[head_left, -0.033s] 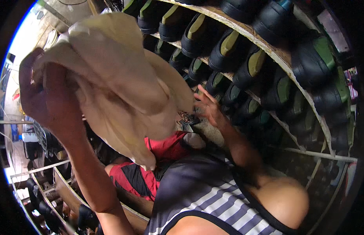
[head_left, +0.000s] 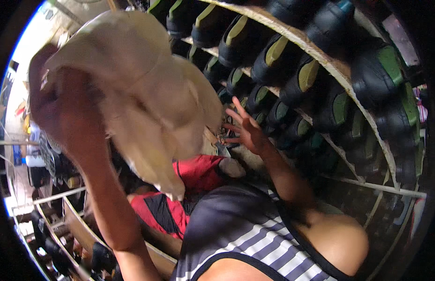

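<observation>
A crumpled cream cloth point(head_left: 152, 103) hangs in loose folds across the left and middle of the head view. My left hand point(head_left: 55, 100) is raised at its left side, closed round a bunched part of it; folds and shadow hide some of the fingers. To the right of the cloth's edge, my right hand point(head_left: 249, 131) is held up with the fingers spread and nothing in it. A narrow gap separates that hand from the fabric. The cloth's lower tip hangs in front of red and black shorts point(head_left: 166, 213).
Slanted racks point(head_left: 316, 49) of black shoes point(head_left: 269, 58) with green and yellowish parts in their openings rise close on the right. A lower metal rack frame point(head_left: 51, 199) with dark shoes stands at lower left. Beyond it lie a dark motor-like object point(head_left: 51, 161) and bright ground.
The cloth's right edge has drawn slightly left and its folds have shifted. My left hand has moved a little right. My right hand has moved slightly left, its fingers more spread.
</observation>
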The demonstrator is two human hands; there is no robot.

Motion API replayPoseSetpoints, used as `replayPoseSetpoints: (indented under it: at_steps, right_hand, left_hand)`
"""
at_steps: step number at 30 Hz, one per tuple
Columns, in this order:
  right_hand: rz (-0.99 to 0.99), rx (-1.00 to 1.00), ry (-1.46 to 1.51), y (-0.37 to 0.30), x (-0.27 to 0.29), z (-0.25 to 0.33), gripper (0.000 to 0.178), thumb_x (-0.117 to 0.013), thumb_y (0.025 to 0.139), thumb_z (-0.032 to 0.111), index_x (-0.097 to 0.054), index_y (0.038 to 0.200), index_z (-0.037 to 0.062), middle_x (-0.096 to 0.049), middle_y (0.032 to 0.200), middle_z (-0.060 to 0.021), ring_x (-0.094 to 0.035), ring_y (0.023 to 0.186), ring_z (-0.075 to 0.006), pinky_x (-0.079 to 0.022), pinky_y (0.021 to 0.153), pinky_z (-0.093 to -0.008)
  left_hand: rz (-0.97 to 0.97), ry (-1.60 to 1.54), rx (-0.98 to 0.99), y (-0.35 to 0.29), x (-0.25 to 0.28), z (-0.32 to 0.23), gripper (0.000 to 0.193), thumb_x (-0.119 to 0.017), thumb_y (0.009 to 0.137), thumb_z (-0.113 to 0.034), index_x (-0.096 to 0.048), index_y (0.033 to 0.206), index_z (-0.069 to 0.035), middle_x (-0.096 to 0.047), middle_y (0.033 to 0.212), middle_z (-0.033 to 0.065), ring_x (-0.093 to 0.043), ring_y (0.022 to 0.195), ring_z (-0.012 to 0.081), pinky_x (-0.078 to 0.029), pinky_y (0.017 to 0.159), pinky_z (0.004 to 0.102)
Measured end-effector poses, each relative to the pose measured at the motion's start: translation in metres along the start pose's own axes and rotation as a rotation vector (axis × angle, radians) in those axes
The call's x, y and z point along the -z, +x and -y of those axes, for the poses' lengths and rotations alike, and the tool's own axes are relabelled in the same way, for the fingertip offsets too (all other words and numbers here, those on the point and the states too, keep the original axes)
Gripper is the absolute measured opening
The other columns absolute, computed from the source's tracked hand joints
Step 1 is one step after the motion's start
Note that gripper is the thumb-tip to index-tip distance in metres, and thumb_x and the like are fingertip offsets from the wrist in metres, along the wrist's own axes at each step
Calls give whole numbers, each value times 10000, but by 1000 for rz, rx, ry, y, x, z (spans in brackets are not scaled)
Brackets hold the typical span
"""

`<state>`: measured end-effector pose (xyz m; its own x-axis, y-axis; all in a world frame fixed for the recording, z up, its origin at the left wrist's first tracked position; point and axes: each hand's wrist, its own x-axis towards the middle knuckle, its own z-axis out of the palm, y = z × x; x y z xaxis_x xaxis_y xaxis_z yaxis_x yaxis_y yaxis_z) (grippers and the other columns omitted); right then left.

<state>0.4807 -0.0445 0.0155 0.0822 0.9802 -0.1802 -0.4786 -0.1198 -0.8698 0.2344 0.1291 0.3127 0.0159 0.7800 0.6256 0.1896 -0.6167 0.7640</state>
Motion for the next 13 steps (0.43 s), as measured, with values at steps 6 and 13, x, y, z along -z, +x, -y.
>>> replayPoseSetpoints:
  at_steps: [6,13]
  right_hand:
    - [579,231,906,67,-74,40,931,-691,986,608,-295,1693,150,-436,1643,-177,-489,1477,-351,-495,1163,-583]
    - [132,135,565,63,-95,63,575,-627,1027,425,-589,1444,32,-659,1414,-155,-638,1304,-312,-504,1162,-538]
  left_hand:
    - [578,-248,-215,-107,-81,-1,424,-755,809,-195,-735,1205,-45,-735,1124,111,-701,1078,303,-515,966,390]
    - [87,-401,632,-123,-13,68,284,-702,997,-123,-734,1246,11,-753,1242,97,-683,1179,210,-553,1021,409]
